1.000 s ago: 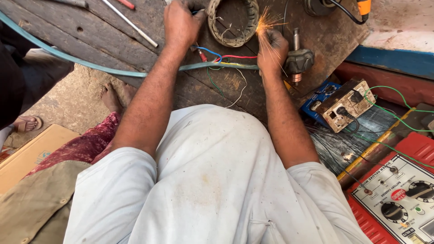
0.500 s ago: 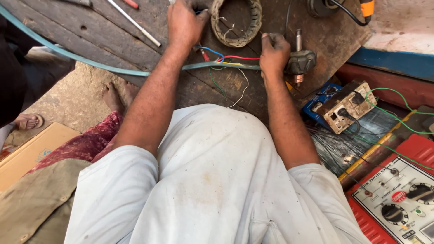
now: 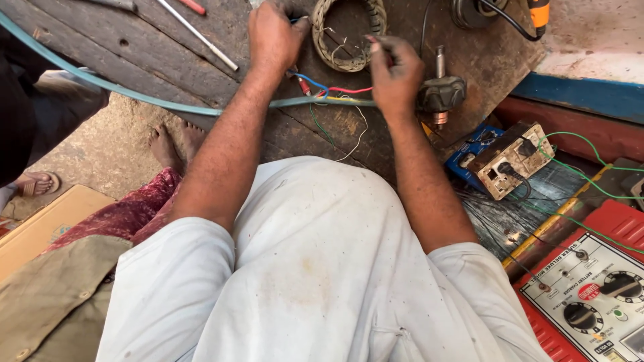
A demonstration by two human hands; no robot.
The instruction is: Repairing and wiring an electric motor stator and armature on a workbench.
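Right, quick notes for you.

Left hand: your left hand (image 3: 274, 37) at 11 o'clock is closed, fingers curled at the left rim of the wound coil ring (image 3: 349, 33); what it pinches is hidden under the knuckles.

Right hand: your right hand (image 3: 396, 74) at 12 o'clock is closed in a pinch on something small and reddish at the fingertips, just beside the ring's right edge; can't tell if it's a wire end or a tool.

Coil ring: lies flat on the dark wooden bench (image 3: 168, 74) at 12 o'clock, between both hands, loose lead ends sticking into its centre.

Wires: red, blue, green and white leads (image 3: 329, 94) bunch just below the ring, crossing the pale green hose (image 3: 134, 94).

Doing it well: I'd judge you should hold the ring steady with the left, keep the pinch close to the lead end, and keep your wrist off the bunch of leads.

Counts: one coil ring; one hose; one knobbed metal part (image 3: 441, 92) at 1 o'clock; one small boxed unit (image 3: 513, 159) on blue at 3 o'clock; one red meter box (image 3: 597, 295) with two dials at 4 o'clock; one metal rod (image 3: 198, 37) at 10 o'clock; two bare feet (image 3: 173, 144) and one sandalled foot (image 3: 37, 184) at 9 o'clock, other people's.
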